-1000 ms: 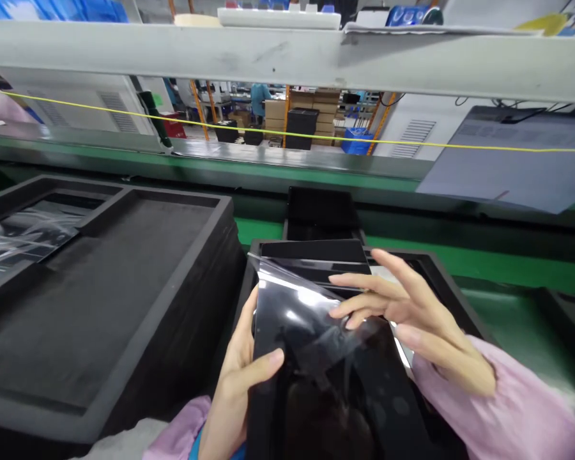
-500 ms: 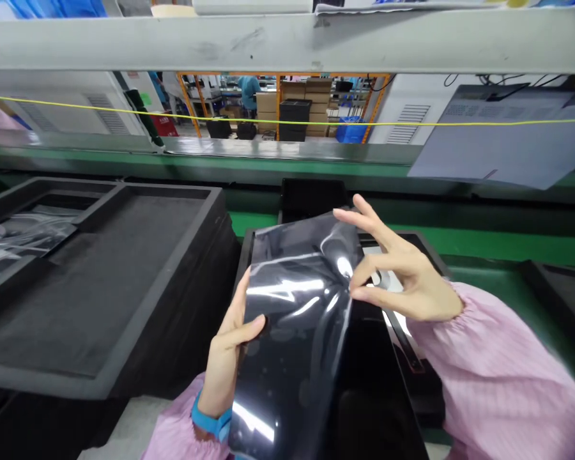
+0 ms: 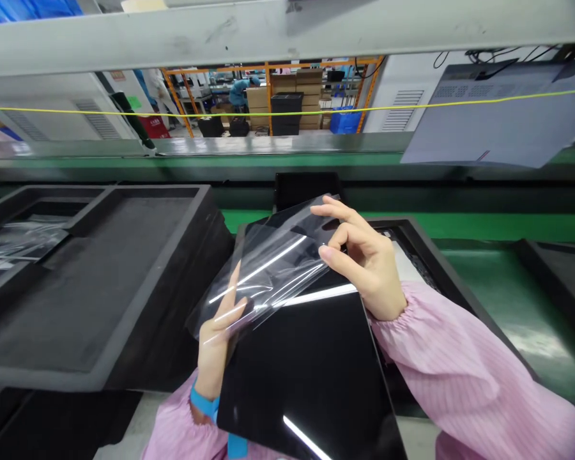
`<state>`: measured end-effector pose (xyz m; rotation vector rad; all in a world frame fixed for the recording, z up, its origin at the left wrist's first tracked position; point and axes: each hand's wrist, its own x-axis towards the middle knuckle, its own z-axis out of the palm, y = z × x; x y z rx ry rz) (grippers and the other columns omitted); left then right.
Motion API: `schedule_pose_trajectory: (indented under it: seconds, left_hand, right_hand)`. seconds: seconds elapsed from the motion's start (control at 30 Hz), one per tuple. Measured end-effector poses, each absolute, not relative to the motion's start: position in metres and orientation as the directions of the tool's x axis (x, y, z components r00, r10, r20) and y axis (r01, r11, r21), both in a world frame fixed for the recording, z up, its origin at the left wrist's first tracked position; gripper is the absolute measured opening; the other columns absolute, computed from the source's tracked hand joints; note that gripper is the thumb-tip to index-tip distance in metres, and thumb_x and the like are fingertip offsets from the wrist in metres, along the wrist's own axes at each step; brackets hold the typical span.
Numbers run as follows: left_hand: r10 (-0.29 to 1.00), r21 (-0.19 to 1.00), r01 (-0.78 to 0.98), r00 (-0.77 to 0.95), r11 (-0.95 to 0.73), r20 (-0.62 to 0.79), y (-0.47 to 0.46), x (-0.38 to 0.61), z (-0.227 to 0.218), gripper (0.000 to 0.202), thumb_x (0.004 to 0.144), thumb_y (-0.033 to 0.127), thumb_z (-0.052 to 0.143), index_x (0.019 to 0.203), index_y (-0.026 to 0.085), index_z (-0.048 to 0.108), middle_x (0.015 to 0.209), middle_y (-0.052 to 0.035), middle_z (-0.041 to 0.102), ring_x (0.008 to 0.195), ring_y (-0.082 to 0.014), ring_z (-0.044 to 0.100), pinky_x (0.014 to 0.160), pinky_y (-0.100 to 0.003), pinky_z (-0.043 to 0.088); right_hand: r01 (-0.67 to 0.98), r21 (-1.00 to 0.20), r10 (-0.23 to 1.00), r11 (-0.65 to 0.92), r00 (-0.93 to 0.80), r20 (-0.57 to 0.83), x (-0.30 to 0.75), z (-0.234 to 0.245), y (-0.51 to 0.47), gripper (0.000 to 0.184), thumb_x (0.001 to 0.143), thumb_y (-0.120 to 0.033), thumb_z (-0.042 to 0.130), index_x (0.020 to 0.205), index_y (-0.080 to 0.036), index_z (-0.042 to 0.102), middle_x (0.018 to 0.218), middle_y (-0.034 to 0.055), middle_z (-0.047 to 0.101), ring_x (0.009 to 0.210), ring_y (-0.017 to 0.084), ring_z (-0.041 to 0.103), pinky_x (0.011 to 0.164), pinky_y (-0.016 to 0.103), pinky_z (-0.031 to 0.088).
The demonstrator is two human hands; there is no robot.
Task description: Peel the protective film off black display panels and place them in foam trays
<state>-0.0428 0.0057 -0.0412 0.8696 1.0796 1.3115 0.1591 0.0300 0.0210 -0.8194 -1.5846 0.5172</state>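
Note:
A glossy black flat panel [image 3: 297, 370], like a screen, lies tilted in front of me. My left hand [image 3: 220, 326] grips its left edge, thumb over the front, with a blue band at the wrist. Between thumb and index finger, my right hand [image 3: 359, 255] pinches a clear plastic film [image 3: 273, 268]. The film is lifted off most of the panel and stretches diagonally over its upper part and across my left hand. Bright streaks of light reflect from both film and panel. Behind the panel, a dark foam tray [image 3: 441, 268] shows partly, with a white item inside.
At left stands a stack of black foam trays [image 3: 119, 281], the top one holding clear bagged items [image 3: 19, 243]. A small black box [image 3: 306, 188] sits behind the panel. Another tray [image 3: 565, 268] lies at right. A yellow cord [image 3: 211, 115] and a grey beam [image 3: 196, 32] cross ahead.
The film, which covered most of the panel, has come away from its lower part and swung up to the left. My right hand has moved slightly left, still pinching the film.

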Motion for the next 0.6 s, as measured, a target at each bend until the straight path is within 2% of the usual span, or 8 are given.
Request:
schedule_pose_trajectory:
  seconds: [0.13, 0.3, 0.47, 0.6]
  left_hand:
    - [0.983, 0.945, -0.302, -0.090, 0.125, -0.159, 0.010, -0.051, -0.055, 0.043, 0.066, 0.030, 0.074, 0.108, 0.021, 0.068, 0.129, -0.0017, 0.058, 0.135, -0.0283, 0.030, 0.113, -0.036, 0.026]
    - [0.966, 0.937, -0.303, -0.131, 0.174, -0.222, 0.012, -0.057, -0.067, 0.035, 0.066, 0.026, 0.072, 0.099, 0.016, 0.071, 0.116, -0.0084, 0.067, 0.126, -0.0332, 0.043, 0.107, -0.044, 0.036]
    - [0.968, 0.930, -0.318, -0.109, 0.182, -0.227, 0.016, -0.055, -0.066, 0.025, 0.070, 0.019, 0.066, 0.094, 0.018, 0.072, 0.115, -0.0070, 0.067, 0.129, -0.0308, 0.040, 0.106, -0.042, 0.037]
    - [0.977, 0.928, -0.339, -0.084, 0.156, -0.195, 0.017, -0.048, -0.062, 0.020, 0.067, 0.012, 0.066, 0.085, 0.019, 0.073, 0.115, -0.0048, 0.068, 0.131, -0.0300, 0.037, 0.108, -0.040, 0.035]
  right_hand:
    - [0.205, -0.753, 0.768, 0.625, 0.012, 0.641, 0.156, 0.019, 0.028, 0.022, 0.077, -0.013, 0.058, 0.059, -0.018, 0.048, 0.110, 0.0045, 0.059, 0.115, 0.022, 0.045, 0.100, 0.039, 0.033]
    - [0.195, -0.766, 0.774, 0.612, 0.050, 0.631, 0.154, 0.016, 0.026, 0.024, 0.077, -0.014, 0.057, 0.057, -0.018, 0.045, 0.101, 0.0020, 0.061, 0.102, 0.022, 0.051, 0.090, 0.038, 0.037]
    - [0.183, -0.771, 0.774, 0.611, 0.066, 0.629, 0.153, 0.015, 0.027, 0.023, 0.076, -0.014, 0.058, 0.057, -0.019, 0.046, 0.097, 0.0015, 0.062, 0.099, 0.021, 0.052, 0.089, 0.038, 0.038]
    - [0.175, -0.775, 0.777, 0.607, 0.071, 0.625, 0.152, 0.015, 0.029, 0.023, 0.076, -0.014, 0.058, 0.056, -0.019, 0.046, 0.095, 0.0016, 0.063, 0.098, 0.021, 0.052, 0.088, 0.037, 0.038]
